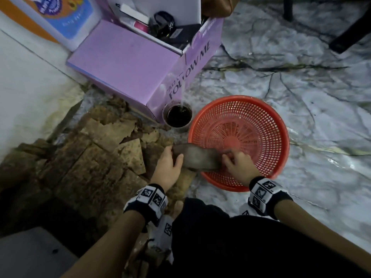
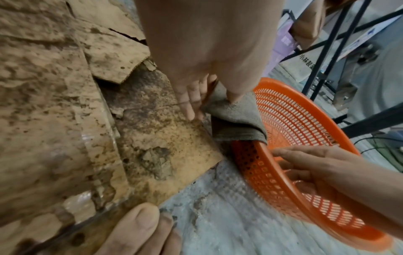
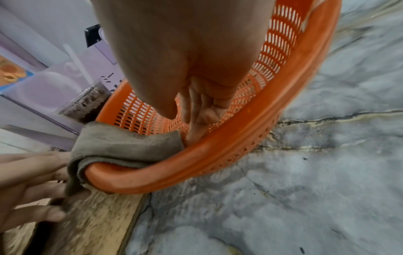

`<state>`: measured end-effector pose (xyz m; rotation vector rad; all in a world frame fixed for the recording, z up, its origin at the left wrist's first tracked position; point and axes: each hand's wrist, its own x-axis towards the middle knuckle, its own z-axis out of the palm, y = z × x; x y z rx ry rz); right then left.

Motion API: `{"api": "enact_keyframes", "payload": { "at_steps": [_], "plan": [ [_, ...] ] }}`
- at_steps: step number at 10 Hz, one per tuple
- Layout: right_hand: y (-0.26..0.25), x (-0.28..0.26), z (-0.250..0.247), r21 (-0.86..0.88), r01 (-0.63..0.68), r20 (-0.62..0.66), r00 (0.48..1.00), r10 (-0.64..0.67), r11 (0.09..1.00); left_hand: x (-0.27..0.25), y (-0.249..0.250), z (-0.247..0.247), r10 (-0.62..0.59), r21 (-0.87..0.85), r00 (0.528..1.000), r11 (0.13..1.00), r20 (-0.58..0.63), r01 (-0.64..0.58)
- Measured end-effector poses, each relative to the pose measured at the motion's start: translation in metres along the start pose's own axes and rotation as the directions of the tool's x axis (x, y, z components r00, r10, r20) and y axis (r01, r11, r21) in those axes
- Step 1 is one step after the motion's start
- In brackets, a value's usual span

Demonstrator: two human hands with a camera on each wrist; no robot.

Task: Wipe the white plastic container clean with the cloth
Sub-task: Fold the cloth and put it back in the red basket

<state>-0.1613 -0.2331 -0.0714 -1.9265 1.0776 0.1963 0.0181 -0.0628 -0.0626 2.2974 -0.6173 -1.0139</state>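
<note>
i hold the cloth [image 1: 195,159] draped over the basket [image 1: 267,109] rim nearest me, left hand [image 1: 167,167] and right hand [image 1: 236,167] each pinching an end. no white container in view. risk: the cloth drags grit from the cardboard [image 1: 112,157].

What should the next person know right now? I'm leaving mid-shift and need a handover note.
Left hand pinches the left end of the dirty grey cloth.
Right hand: fingers reach inside the orange perforated basket at the cloth's other end; grip unclear.
The cloth lies draped over the basket's near-left rim.
Water streams into a cup of dark liquid beyond.
No white container identifiable here.
Done: nothing evident.
Left: find the container and wipe it.
</note>
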Motion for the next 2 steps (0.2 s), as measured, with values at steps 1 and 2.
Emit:
{"api": "enact_keyframes", "payload": {
  "at_steps": [1,2],
  "plan": [
    [0.0009,-0.0024,-0.0010,0.002,0.020,0.011,1.000,-0.020,1.000,-0.0027,-0.0001,0.0007,0.013,-0.001,1.000,1.000,0.003,-0.013],
    [0.0000,-0.0026,-0.0062,0.023,0.032,-0.014,0.999,-0.031,0.999,-0.0034,0.0068,-0.0034,-0.010,0.007,1.000,1.000,-0.021,0.010]
  ]
}}
